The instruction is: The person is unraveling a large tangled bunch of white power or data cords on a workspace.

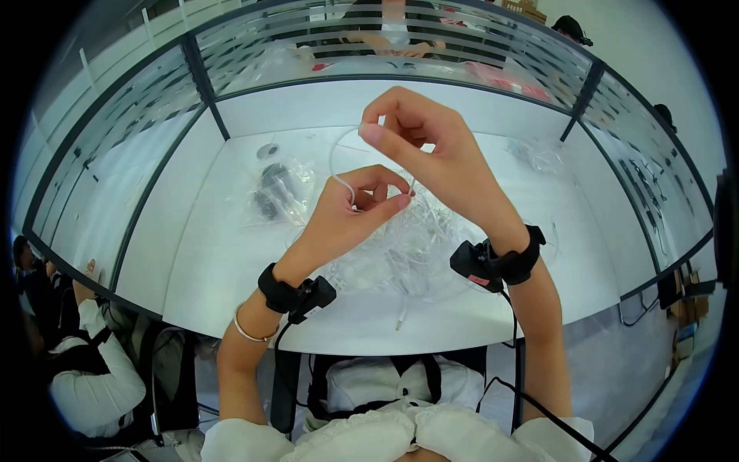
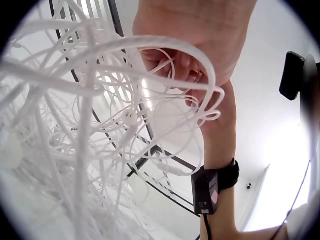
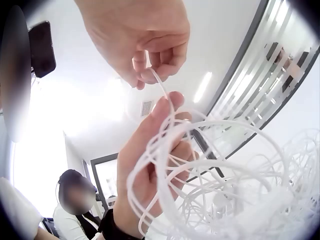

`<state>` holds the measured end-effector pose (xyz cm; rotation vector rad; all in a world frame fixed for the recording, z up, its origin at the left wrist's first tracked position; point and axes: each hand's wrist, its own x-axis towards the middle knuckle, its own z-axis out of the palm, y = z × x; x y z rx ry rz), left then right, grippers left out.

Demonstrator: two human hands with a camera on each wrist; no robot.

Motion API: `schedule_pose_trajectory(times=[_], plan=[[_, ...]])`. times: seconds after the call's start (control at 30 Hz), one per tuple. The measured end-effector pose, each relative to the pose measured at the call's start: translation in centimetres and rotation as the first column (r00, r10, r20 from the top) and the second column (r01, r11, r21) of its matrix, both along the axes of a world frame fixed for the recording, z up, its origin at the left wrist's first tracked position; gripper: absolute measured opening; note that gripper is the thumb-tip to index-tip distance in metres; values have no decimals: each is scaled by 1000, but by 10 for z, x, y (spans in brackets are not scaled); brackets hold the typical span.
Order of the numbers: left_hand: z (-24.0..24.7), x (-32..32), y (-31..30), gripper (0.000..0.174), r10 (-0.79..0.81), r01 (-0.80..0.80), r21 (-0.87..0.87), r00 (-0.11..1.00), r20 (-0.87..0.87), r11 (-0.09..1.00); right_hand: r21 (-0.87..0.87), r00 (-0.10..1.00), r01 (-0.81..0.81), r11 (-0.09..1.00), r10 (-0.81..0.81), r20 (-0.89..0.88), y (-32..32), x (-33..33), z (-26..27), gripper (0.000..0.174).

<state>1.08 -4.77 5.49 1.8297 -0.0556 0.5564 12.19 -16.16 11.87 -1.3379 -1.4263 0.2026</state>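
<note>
Both hands are raised over the white table [image 1: 231, 292], working a thin white cable [image 1: 334, 159]. My left hand [image 1: 339, 212] holds loops of it, one strand pinched between thumb and forefinger. Higher and to the right, my right hand [image 1: 439, 154] pinches the same strand between thumb and fingertips. In the right wrist view a short length of strand [image 3: 161, 85] runs between the two hands, and loose loops [image 3: 165, 165] hang around the left fingers. Below the hands spreads a tangled pile of white cables [image 1: 419, 239]. One cable end with a plug [image 1: 400, 319] points toward the front edge.
Clear plastic bags with dark contents [image 1: 281, 189] lie at the table's left, and another clear bag [image 1: 536, 156] at the back right. Low partitions [image 1: 323, 108] with striped glass enclose the table. People sit beyond the glass and at the left. A wire trails from each wrist camera.
</note>
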Motion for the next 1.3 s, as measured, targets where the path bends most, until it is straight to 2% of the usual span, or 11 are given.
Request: schedule_pose_trajectory(times=[0.1, 0.2, 0.33, 0.43, 0.5, 0.7, 0.8, 0.93, 1.1, 1.17, 1.3], plan=[[-9, 1, 6, 8, -5, 5, -10, 1000, -24, 1000, -71, 1000, 17, 997, -16, 7, 1, 2, -7, 15], [-15, 0, 10, 7, 41, -39, -23, 997, 60, 999, 18, 997, 51, 999, -52, 52, 3, 8, -20, 22], [-20, -1, 15, 8, 175, -156, -125, 971, 161, 980, -171, 999, -33, 985, 37, 25, 3, 20, -46, 32], [-24, -1, 19, 11, 179, -150, -184, 972, 152, 972, -272, 990, -94, 958, 117, 72, 4, 25, -60, 23], [-32, 2, 24, 11, 187, -172, -117, 972, 141, 978, -229, 993, -98, 968, 111, 47, 7, 23, -64, 21], [-31, -3, 23, 12, 156, -127, -231, 981, 112, 965, -146, 995, -91, 985, 83, -58, 14, 29, -73, 18], [-37, -2, 26, 12, 139, -130, -125, 988, 66, 984, -101, 954, -155, 983, 122, -274, 17, 34, -72, 17], [-45, 3, 25, 12, 90, -89, -30, 995, 49, 996, -56, 963, -99, 993, 82, -255, 15, 42, -60, 22], [-39, -3, 21, 15, -32, 24, -81, 995, -92, 996, -233, 962, -126, 964, 61, -267, 5, 40, -50, 37], [-40, -2, 23, 15, -92, 97, 32, 986, -137, 995, -299, 948, -125, 946, 24, -318, 4, 38, -49, 38], [-34, -5, 19, 16, -84, 112, 147, 979, -184, 983, -171, 997, 6, 985, -20, -77, 8, 15, -52, 33]])
